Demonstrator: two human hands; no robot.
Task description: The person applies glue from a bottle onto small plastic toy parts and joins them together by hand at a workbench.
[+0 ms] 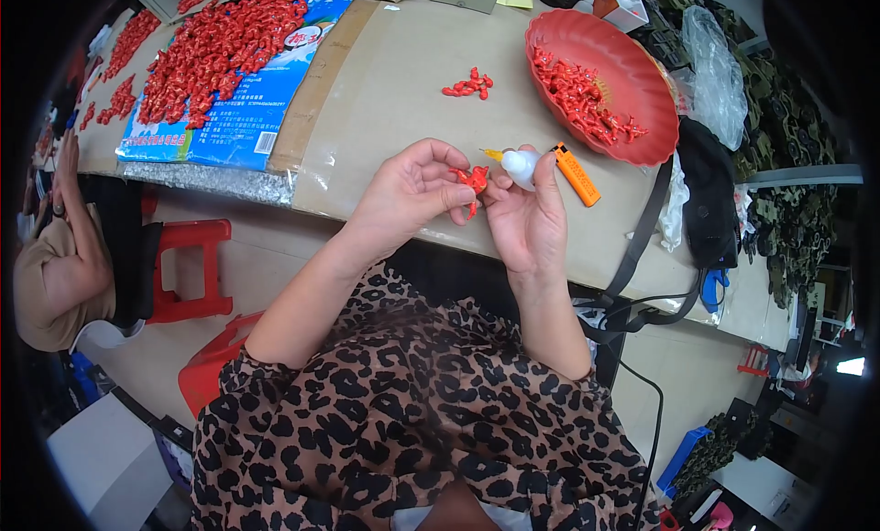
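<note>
My left hand (411, 196) pinches a small glossy red knotted piece (474, 178) between thumb and fingertips, above the table's front edge. Close beside it, my right hand (530, 221) is closed around a small white squeeze bottle (521, 168). The bottle's yellow tip ends in a thin needle and points left toward the red piece; a small gap shows between them. An orange lighter (577, 176) lies on the table just right of my right hand. Beyond my hands, several similar red pieces (468, 84) sit in a small cluster.
A red scalloped bowl (662, 144) with more red pieces stands at the right. At the left, a large red heap (215, 59) covers a blue printed sack (275, 118). A black bag (710, 201) hangs over the right edge. Red stools (213, 270) and another person (69, 274) are at the left.
</note>
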